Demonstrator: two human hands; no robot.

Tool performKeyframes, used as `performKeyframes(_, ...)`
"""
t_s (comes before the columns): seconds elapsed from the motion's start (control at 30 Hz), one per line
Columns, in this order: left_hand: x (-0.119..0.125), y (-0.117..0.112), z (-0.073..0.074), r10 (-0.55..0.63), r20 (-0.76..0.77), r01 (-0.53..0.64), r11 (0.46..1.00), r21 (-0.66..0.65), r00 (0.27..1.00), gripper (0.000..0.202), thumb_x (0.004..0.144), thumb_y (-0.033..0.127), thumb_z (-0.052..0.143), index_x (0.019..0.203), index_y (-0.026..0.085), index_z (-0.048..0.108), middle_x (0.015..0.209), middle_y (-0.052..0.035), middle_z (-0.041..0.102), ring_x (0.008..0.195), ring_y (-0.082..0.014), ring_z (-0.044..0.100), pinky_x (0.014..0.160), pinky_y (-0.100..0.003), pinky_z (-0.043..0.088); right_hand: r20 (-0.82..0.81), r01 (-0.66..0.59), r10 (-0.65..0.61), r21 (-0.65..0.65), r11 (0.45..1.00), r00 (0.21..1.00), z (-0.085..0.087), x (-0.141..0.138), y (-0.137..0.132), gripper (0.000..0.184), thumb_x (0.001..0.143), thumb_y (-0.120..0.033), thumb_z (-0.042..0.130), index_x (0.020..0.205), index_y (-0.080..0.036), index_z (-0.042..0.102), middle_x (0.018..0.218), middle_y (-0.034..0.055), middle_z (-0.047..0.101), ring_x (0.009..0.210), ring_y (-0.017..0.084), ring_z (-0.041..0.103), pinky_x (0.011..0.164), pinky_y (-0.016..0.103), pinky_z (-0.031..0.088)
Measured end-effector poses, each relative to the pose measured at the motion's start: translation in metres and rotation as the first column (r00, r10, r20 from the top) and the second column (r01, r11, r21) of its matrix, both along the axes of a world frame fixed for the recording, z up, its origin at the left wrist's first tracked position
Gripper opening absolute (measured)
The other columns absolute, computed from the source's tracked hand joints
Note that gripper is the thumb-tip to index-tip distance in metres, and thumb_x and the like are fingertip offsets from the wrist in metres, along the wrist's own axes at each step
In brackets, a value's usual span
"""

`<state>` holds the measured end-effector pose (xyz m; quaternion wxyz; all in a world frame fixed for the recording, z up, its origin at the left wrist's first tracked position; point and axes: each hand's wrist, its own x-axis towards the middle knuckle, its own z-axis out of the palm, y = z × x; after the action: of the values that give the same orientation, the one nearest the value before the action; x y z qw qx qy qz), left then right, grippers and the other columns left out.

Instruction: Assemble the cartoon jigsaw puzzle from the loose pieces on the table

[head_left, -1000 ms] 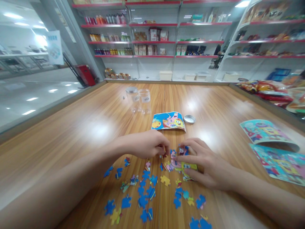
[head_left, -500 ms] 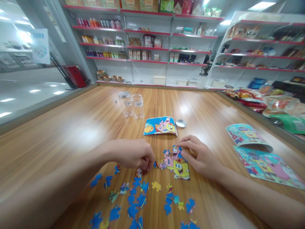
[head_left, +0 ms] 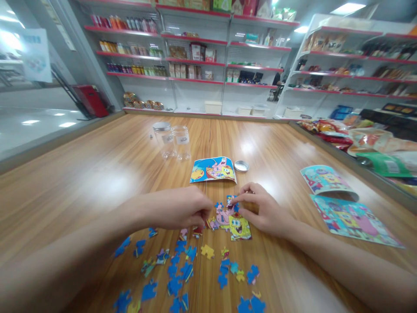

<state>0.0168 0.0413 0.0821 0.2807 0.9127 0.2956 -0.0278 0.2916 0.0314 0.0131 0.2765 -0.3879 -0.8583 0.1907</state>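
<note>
A partly joined jigsaw puzzle (head_left: pixel 224 216) lies flat on the table, with a yellow cartoon face (head_left: pixel 239 227) at its lower right. My right hand (head_left: pixel 265 211) rests at its upper right edge, thumb and forefinger apart, fingertips touching the joined pieces. Just left of the puzzle is my left hand (head_left: pixel 195 208), its fingers curled down and pinched at a small reddish puzzle piece (head_left: pixel 197 231), partly hidden by the fingertips. A pinkish piece (head_left: pixel 183 234) lies beside it. Loose blue pieces (head_left: pixel 175 284) and a yellow piece (head_left: pixel 207 251) are scattered nearer me.
Behind the puzzle lie a curved picture sheet (head_left: pixel 213 169) and a metal lid (head_left: pixel 241 166). Two clear jars stand farther back, one a lidded jar (head_left: pixel 164 141), the other an open jar (head_left: pixel 181 143). More picture sheets (head_left: pixel 355 221) lie right; snack bags (head_left: pixel 374 143) sit beyond the edge.
My left hand has shifted slightly right, closer to the joined puzzle, uncovering the reddish piece. My right hand stays at the puzzle's edge. The whole view has turned a little.
</note>
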Motion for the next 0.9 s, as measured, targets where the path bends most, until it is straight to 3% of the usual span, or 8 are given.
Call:
performKeyframes(0.1,0.006,0.007,-0.017,-0.154,0.245,0.102,0.972,0.212,0.957,0.014,0.094,0.027,0.063,0.101,0.018,0.071,0.103,-0.0078,0.069,0.101,-0.0190,0.062,0.092,-0.032,0.048,-0.011,-0.011,0.012,0.022,1.000,1.000,-0.001,-0.001,0.002,0.027,0.089,-0.014,0.065,0.110,-0.028,0.074,0.105,0.0074,0.058,0.100,0.022,0.059,0.090,0.043,0.052)
performKeyframes(0.17,0.007,0.013,-0.032,-0.241,0.305,0.139,0.938,0.318,0.921,0.022,0.094,0.032,0.063,0.111,0.019,0.069,0.118,-0.0111,0.066,0.113,-0.0226,0.058,0.102,-0.039,0.044,-0.012,-0.012,0.013,0.035,0.999,1.000,-0.001,-0.001,0.002,0.028,0.088,-0.013,0.065,0.110,-0.028,0.074,0.105,0.0071,0.059,0.100,0.022,0.059,0.090,0.043,0.052)
performKeyframes(0.3,0.003,0.018,-0.053,-0.255,0.324,0.150,0.937,0.314,0.911,0.029,0.092,0.034,0.065,0.119,0.023,0.068,0.128,-0.0111,0.062,0.121,-0.0244,0.055,0.108,-0.043,0.040,-0.043,-0.008,0.009,0.016,1.000,0.999,-0.003,0.001,0.002,0.030,0.087,-0.012,0.066,0.114,-0.025,0.071,0.106,0.0076,0.060,0.101,0.022,0.059,0.091,0.043,0.052)
performKeyframes(0.5,0.001,0.020,-0.052,-0.237,0.346,0.151,0.955,0.257,0.908,0.029,0.091,0.036,0.067,0.118,0.024,0.069,0.129,-0.0103,0.062,0.122,-0.0240,0.054,0.111,-0.044,0.036,-0.135,0.167,-0.176,-0.079,0.983,0.975,-0.010,0.007,0.008,0.029,0.089,-0.006,0.050,0.103,-0.021,0.071,0.095,0.0056,0.060,0.082,0.018,0.060,0.075,0.035,0.052)
performKeyframes(0.9,0.002,0.025,-0.057,-0.256,0.386,0.159,0.951,0.264,0.886,0.030,0.090,0.035,0.069,0.118,0.024,0.070,0.128,-0.0102,0.064,0.120,-0.0239,0.056,0.110,-0.044,0.038,-0.116,0.100,-0.107,-0.065,0.993,0.987,-0.004,0.006,0.001,0.020,0.092,-0.012,0.054,0.099,-0.019,0.071,0.093,0.0068,0.060,0.082,0.019,0.062,0.074,0.035,0.050)
